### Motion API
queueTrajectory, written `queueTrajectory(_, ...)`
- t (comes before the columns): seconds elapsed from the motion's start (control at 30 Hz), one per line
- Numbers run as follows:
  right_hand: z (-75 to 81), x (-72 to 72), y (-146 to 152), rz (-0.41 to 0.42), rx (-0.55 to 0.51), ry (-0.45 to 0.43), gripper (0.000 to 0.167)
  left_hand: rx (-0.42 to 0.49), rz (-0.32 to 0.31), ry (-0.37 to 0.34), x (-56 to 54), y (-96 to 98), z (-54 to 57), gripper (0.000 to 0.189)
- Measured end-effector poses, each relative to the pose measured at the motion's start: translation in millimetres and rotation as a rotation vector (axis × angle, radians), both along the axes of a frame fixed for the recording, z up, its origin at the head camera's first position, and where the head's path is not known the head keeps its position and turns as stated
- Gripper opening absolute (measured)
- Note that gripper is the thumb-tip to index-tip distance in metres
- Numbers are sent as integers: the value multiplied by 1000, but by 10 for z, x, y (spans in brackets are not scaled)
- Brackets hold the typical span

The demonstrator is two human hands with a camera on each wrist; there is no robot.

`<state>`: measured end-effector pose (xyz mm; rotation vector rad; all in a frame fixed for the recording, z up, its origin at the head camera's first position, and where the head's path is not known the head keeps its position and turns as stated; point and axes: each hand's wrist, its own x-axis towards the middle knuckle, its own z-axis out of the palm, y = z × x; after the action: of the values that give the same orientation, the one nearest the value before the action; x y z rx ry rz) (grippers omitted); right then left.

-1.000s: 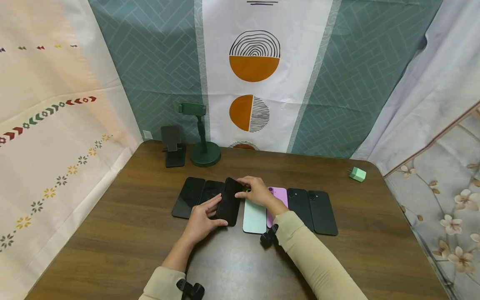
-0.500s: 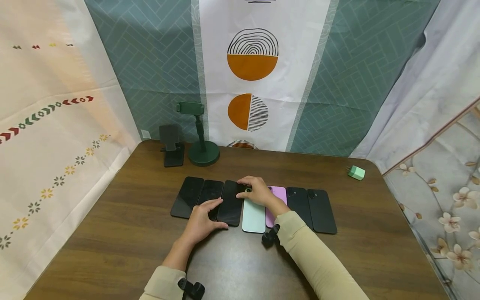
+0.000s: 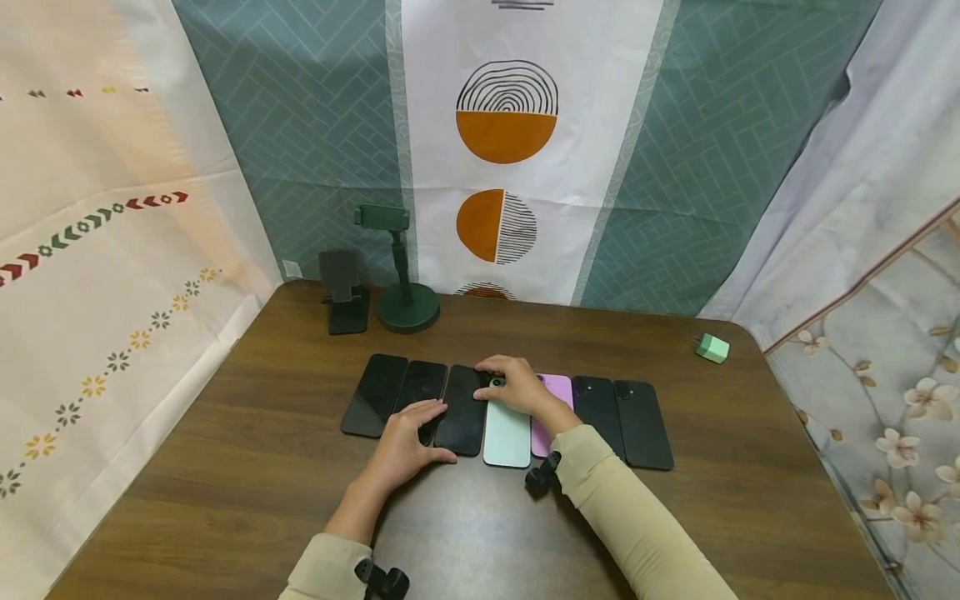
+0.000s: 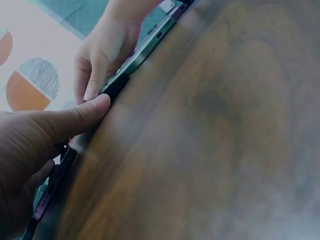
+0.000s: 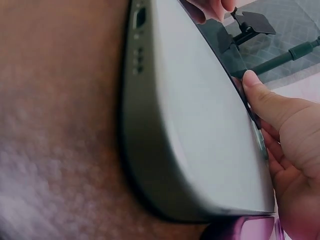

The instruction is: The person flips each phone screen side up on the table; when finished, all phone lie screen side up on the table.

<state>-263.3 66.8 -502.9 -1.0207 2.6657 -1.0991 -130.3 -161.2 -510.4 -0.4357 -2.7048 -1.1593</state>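
In the head view a black smartphone [image 3: 460,421] lies flat in a row of phones on the wooden table. My left hand [image 3: 401,442] holds it at the lower left, the thumb by its bottom edge and the fingers along its left side. With thumb and fingers my right hand [image 3: 516,385] pinches its upper right corner, reaching over the top of a mint green phone [image 3: 507,440]. That green phone fills much of the right wrist view, and my right thumb [image 5: 260,92] rests on the black phone's edge there. My left thumb [image 4: 85,117] touches the black phone's near end.
To the left lie two dark phones [image 3: 377,393]; on the right are a pink phone [image 3: 557,387] and two more black phones [image 3: 645,425]. At the back stand a green phone stand [image 3: 407,308] and a black one [image 3: 348,312]. A green charger plug [image 3: 712,348] sits far right.
The black phone, tilted up between both hands a second ago, has come down flat into the row beside the green phone. Both hands have stayed at its edges.
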Motion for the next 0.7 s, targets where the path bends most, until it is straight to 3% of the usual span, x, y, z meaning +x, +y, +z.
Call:
queueTrajectory(0.2,-21,20,-3,9,5,3,47,1,9,-32,38,3,-4,74)
queueTrajectory(0.53,54,30,50,19,1,26,53,-5,-21,27,12,118,48,65)
queueTrajectory(0.7,95,62,137,-12,-13,-13,57,6,-58,25,-3,249,69,64)
